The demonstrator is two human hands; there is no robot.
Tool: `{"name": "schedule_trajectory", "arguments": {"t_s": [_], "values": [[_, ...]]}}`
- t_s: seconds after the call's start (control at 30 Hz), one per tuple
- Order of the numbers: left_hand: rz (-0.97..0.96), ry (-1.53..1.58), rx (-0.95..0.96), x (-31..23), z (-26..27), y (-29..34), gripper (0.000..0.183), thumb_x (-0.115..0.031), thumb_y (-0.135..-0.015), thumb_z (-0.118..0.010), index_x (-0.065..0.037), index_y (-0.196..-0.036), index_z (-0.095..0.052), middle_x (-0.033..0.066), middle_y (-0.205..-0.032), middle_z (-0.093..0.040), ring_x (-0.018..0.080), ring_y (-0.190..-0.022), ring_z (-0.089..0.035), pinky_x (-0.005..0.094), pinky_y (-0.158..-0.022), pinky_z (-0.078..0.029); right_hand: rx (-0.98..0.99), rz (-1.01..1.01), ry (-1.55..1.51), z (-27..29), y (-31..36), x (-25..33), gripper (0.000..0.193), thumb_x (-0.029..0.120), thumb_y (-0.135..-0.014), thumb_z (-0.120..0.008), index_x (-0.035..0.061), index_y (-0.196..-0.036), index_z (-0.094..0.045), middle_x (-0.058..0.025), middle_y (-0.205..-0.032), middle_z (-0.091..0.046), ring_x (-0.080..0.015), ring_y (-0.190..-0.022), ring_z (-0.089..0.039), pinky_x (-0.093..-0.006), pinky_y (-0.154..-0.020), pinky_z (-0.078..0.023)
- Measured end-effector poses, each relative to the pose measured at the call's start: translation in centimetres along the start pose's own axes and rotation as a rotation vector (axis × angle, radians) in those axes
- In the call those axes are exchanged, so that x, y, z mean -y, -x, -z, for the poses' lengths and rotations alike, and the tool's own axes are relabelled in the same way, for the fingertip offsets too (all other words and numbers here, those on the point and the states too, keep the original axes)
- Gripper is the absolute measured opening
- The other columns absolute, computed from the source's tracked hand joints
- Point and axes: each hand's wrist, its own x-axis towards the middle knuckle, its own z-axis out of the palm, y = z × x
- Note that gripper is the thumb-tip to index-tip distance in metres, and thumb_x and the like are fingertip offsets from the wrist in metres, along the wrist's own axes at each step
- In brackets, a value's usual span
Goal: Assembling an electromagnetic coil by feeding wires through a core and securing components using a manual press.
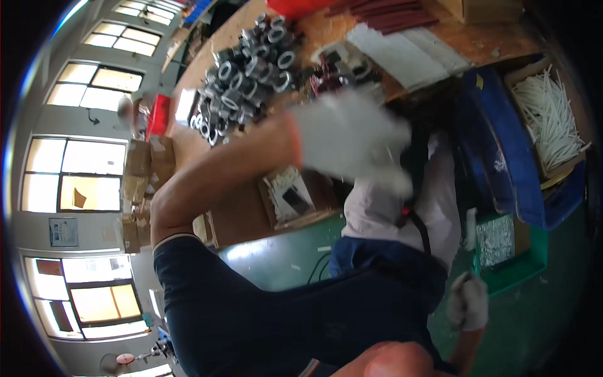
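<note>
My left hand (352,141), in a white glove with an orange cuff, is raised over my lap, in front of the workbench edge. Motion smears its fingers, so their grip does not show. Just beyond it on the bench lie dark red and metallic parts (333,75), partly covered by the glove. My right hand (468,303), also gloved, hangs low at my right side near a green crate (518,273). Its fingers are curled inward; whatever they may hold is hidden.
Silver ring-shaped metal fittings (251,72) are heaped on the wooden bench (195,72). White sheets (408,56) lie at the far side. To the right, a blue bin (496,138) adjoins a box of white strips (546,119). An open carton (295,195) stands below the bench edge.
</note>
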Motion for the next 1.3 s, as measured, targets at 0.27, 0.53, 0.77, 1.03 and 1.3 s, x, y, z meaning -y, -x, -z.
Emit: {"name": "schedule_trajectory", "arguments": {"t_s": [0.27,0.53,0.77,1.03,1.3], "values": [[-0.052,-0.736,0.111,1.6,2.0,-2.5,0.025,-0.018,-0.090,-0.074,-0.012,-0.114,-0.076,0.0069,-0.113,-0.070,0.0238,-0.113,-0.066,0.0405,-0.109,-0.050,0.218,0.220,0.382,-6.8,-11.2,1.0,0.018,0.023,-0.112,-0.056,0.0066,-0.111,-0.065,0.0031,-0.067,-0.053,-0.0069,-0.046,-0.050,-0.0234,-0.042,-0.039],[-0.064,-0.804,0.067,3.2,1.3,-0.8,0.019,-0.012,-0.085,-0.076,-0.016,-0.103,-0.080,0.0009,-0.116,-0.070,0.0188,-0.120,-0.063,0.0366,-0.111,-0.047,0.588,0.265,0.399,-13.7,-19.4,7.3,0.025,0.017,-0.114,-0.052,-0.0017,-0.109,-0.068,0.0011,-0.065,-0.057,-0.0057,-0.045,-0.052,-0.0235,-0.040,-0.042],[-0.107,-0.728,-0.066,4.6,0.6,-0.3,0.019,-0.012,-0.083,-0.077,-0.014,-0.101,-0.079,0.0024,-0.114,-0.070,0.0218,-0.119,-0.064,0.0397,-0.115,-0.045,0.764,0.123,0.179,-12.7,-21.3,8.1,0.035,0.026,-0.115,-0.049,-0.0024,-0.108,-0.067,-0.0001,-0.061,-0.057,-0.0062,-0.042,-0.049,-0.0232,-0.039,-0.040],[-0.025,-0.341,0.308,-3.4,1.5,-1.9,0.025,-0.017,-0.077,-0.069,0.005,-0.089,-0.073,0.0215,-0.074,-0.067,0.0367,-0.083,-0.074,0.0497,-0.077,-0.062,0.410,0.097,0.364,-10.8,-9.8,3.6,0.020,0.021,-0.113,-0.060,0.0016,-0.111,-0.064,-0.0049,-0.068,-0.060,-0.0145,-0.052,-0.058,-0.0288,-0.049,-0.047],[0.194,0.293,-0.287,6.6,7.7,-9.3,0.043,-0.045,-0.098,-0.075,-0.005,-0.113,-0.081,0.0039,-0.068,-0.065,0.0135,-0.060,-0.062,0.0317,-0.053,-0.050,-0.026,0.883,1.098,-12.7,-18.2,6.0,0.009,0.009,-0.099,-0.072,0.0006,-0.102,-0.072,-0.0132,-0.101,-0.066,-0.0282,-0.075,-0.072,-0.0373,-0.064,-0.056]]}}
